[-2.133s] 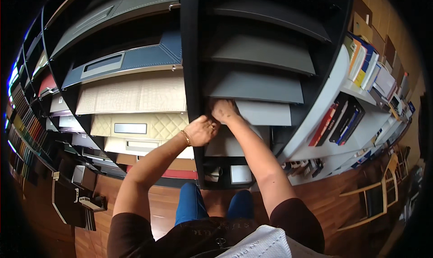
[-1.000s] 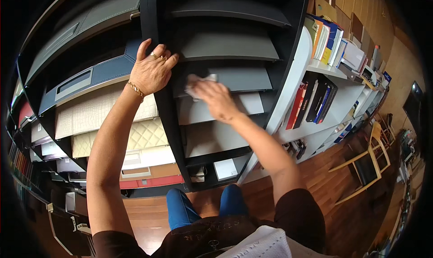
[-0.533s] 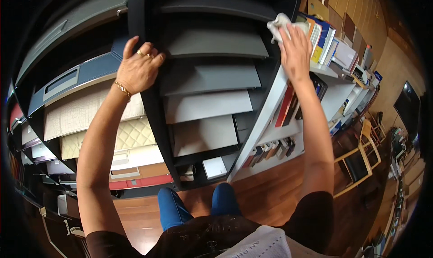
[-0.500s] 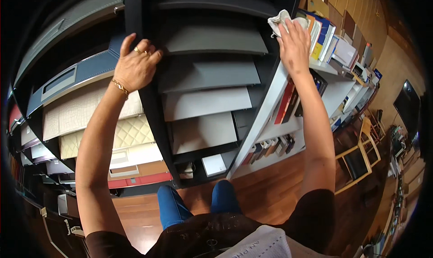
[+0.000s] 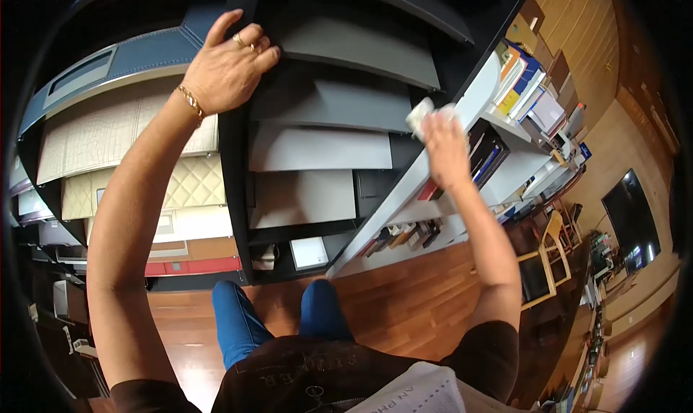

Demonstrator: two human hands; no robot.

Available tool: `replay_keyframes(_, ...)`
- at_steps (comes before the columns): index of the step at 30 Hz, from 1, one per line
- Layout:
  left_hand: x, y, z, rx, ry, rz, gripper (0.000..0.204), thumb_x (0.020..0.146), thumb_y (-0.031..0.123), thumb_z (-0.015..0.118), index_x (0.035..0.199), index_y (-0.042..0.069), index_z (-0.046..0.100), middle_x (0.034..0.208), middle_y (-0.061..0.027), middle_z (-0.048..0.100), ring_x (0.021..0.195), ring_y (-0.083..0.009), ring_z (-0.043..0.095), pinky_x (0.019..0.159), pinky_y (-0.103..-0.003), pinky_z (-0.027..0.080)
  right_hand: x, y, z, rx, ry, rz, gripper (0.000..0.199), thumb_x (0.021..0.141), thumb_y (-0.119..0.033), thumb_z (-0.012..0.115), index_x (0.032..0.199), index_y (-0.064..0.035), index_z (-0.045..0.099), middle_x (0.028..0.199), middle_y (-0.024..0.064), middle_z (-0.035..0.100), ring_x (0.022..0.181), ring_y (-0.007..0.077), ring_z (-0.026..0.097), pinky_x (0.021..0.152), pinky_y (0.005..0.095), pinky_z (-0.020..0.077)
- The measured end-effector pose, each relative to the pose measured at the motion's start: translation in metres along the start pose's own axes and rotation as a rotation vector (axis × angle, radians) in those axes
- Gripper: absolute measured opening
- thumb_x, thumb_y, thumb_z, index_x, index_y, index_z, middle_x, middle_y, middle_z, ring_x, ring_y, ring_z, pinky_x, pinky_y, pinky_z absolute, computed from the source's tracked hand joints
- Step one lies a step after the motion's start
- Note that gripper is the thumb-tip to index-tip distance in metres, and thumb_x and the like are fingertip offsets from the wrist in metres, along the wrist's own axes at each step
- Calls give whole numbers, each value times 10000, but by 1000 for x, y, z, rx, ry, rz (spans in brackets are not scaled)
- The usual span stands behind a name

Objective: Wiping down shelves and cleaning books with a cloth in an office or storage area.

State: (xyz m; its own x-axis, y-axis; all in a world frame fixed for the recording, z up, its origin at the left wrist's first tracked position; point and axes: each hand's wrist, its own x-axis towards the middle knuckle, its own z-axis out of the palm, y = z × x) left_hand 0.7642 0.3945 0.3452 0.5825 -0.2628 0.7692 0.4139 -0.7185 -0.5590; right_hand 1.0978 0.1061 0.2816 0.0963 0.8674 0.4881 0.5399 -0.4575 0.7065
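Black shelving (image 5: 303,231) stands left of a white bookcase (image 5: 520,169). The left hand (image 5: 227,72), thumb spread from bent fingers, is at the shelving. Where the units meet, the right hand (image 5: 445,153) holds a crumpled, blurred, off-white cloth (image 5: 420,116).

Reddish-brown plank floor (image 5: 404,294), bright light patch low at left, another glare far right. White bookcase (image 5: 401,198) slants from lower middle up to right, corner rounded at top. Colourful books (image 5: 528,88) crowd its upper end; more books (image 5: 413,234) lined up near its lower front edge. Beyond its right side: light-wood chair (image 5: 553,229) with black seat. Dark screen (image 5: 629,214) against beige wall (image 5: 613,150), small reflections near its lower edge. Timber panelling (image 5: 577,20) at upper right, warm-toned.
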Motion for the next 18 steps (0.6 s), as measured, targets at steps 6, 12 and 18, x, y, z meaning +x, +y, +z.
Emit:
replay_keyframes(6, -11, -5, -1, 28, -133, -40, 421, 740, 78, 604, 1153, 160, 576, 1091, -18, 617, 1201, -172, 481, 1123, -454, 180, 36, 39, -49, 58, 435, 177, 462, 812, -122, 626, 1267, -108, 545, 1282, 150, 523, 1301, 343, 404, 1087, 533, 252)
replay_keyframes(12, 17, -10, 69, -304, 887, 230, 152, 723, 157, 576, 874, 155, 587, 789, 22, 545, 954, -158, 505, 1078, -510, 198, -62, -55, 69, 152, 142, -142, 338, 840, -185, 519, 1148, -103, 631, 1110, 129, 576, 1204, 318, 468, 1077, 523, 277)
replay_keyframes(18, 6, -7, 55, -322, 701, 175, 119, 728, 149, 568, 847, 161, 571, 780, 19, 538, 947, -157, 506, 1081, -507, 195, -103, -112, 101, 446, -123, -388, 209, 810, -160, 525, 962, -67, 634, 1071, 128, 590, 1115, 306, 521, 998, 432, 401)
